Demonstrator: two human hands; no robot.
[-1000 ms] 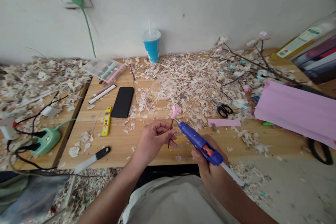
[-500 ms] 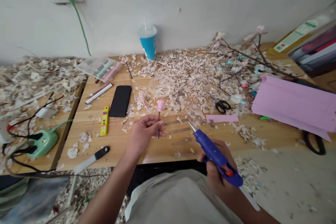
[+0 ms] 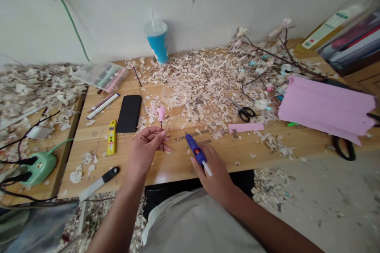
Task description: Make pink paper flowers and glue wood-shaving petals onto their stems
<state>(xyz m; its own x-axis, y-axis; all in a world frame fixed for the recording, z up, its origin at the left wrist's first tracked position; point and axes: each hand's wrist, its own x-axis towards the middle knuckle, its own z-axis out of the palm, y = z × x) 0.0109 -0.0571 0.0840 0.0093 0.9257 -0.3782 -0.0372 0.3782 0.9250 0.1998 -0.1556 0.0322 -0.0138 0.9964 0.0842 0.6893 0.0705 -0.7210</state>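
Observation:
My left hand [image 3: 147, 146] pinches the thin dark stem of a small pink paper flower [image 3: 161, 114], which stands upright above the fingers. To its right, my right hand [image 3: 212, 168] is wrapped round a blue glue gun [image 3: 195, 148] with a white glue stick at its back end. The nozzle points up and left over thin dark strips [image 3: 204, 141] on the wooden table. A pink paper strip [image 3: 246, 127] lies right of the glue gun, below black-handled scissors [image 3: 246, 114].
Behind are a blue cup [image 3: 157, 43], heaped pale shavings [image 3: 204, 75] and flowered branches [image 3: 267, 53]. Pink paper [image 3: 326, 106] lies right. A black phone [image 3: 129, 113], yellow box [image 3: 111, 138], knife [image 3: 102, 181], marker case [image 3: 102, 76] and green power strip [image 3: 43, 168] are left.
My right hand has moved left with the glue gun, which has turned and now sits lower over the strips. The view has shifted slightly; my left hand still holds the flower stem.

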